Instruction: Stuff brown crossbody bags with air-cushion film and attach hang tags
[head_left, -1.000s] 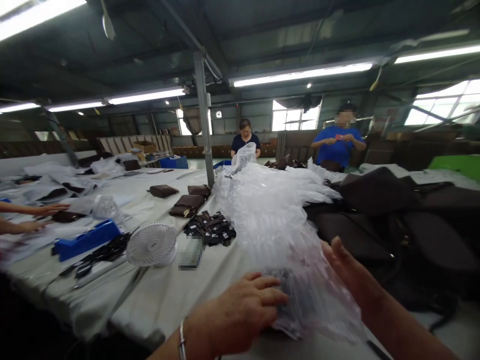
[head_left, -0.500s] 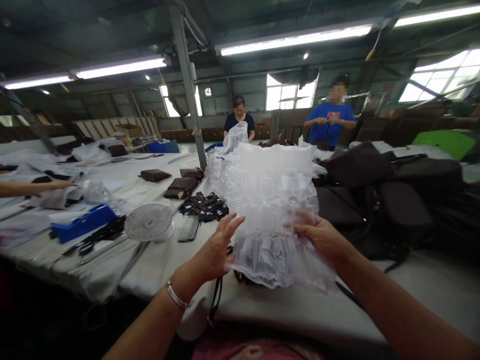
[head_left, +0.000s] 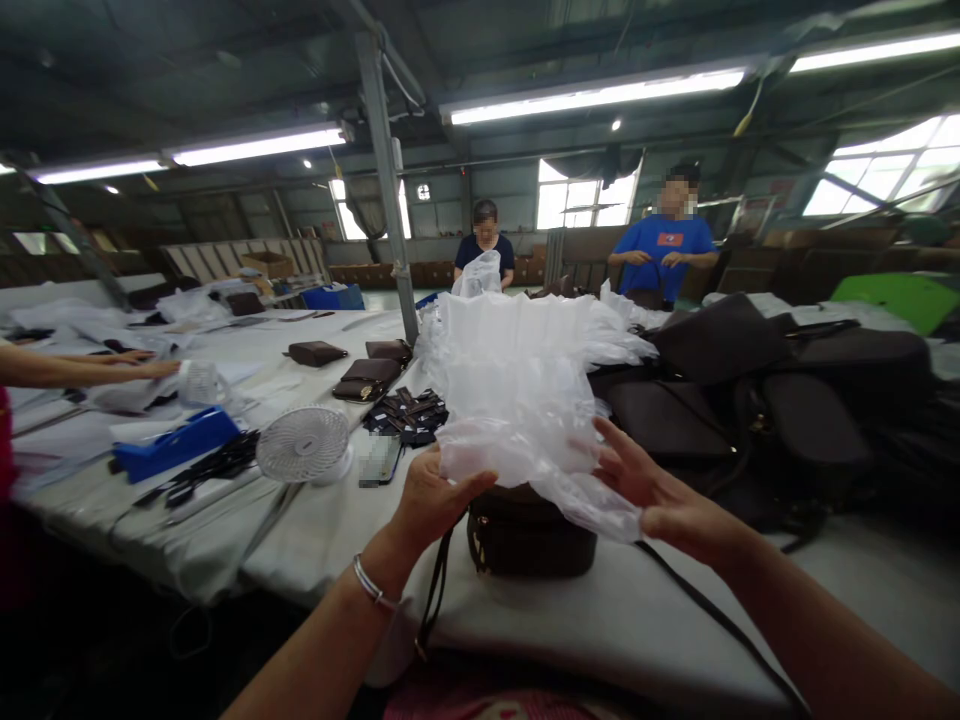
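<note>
In front of me stands a clear plastic air-cushion bag (head_left: 517, 390), puffed into columns, with a loose, crumpled lower edge. My left hand (head_left: 439, 500) grips that edge at the left, thumb on the near side and fingers behind. At the right edge is my right hand (head_left: 656, 500), its thumb by the loose corner and its fingers reaching behind the film, partly seen through it. Below the plastic sits a dark brown handbag (head_left: 532, 540) with a gold zip pull; its upper part is covered. A dark strap (head_left: 720, 605) runs from it to the right.
Brown bags (head_left: 675, 410) are heaped to the right. On the left lie black tags (head_left: 405, 415), a phone (head_left: 379, 460), a white fan (head_left: 304, 443) and a blue tape dispenser (head_left: 176, 445). A co-worker's arms (head_left: 90, 370) reach in at left; two people stand across the table.
The plastic's lower edge has risen and bunched, uncovering the front of the brown handbag. My left hand has closed on the edge; my right hand has moved slightly lower.
</note>
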